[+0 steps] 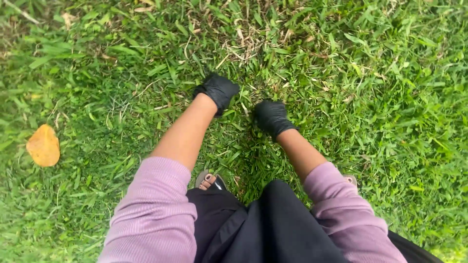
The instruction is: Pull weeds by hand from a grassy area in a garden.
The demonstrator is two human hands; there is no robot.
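Both my hands wear black gloves and reach down into green grass [341, 87]. My left hand [217, 89] presses into the blades at the middle of the view, fingers curled down among them. A little to its right, my right hand [271, 117] is also buried in the grass with its fingers closed. Whether either hand grips blades or just rests on them is hidden by the grass. My purple sleeves and dark clothing fill the bottom of the view.
A fallen yellow-orange leaf [44, 145] lies on the grass at the left. My sandalled foot [208, 181] shows between my arms. Dry straw-coloured stalks [243, 41] are mixed into the grass above my hands.
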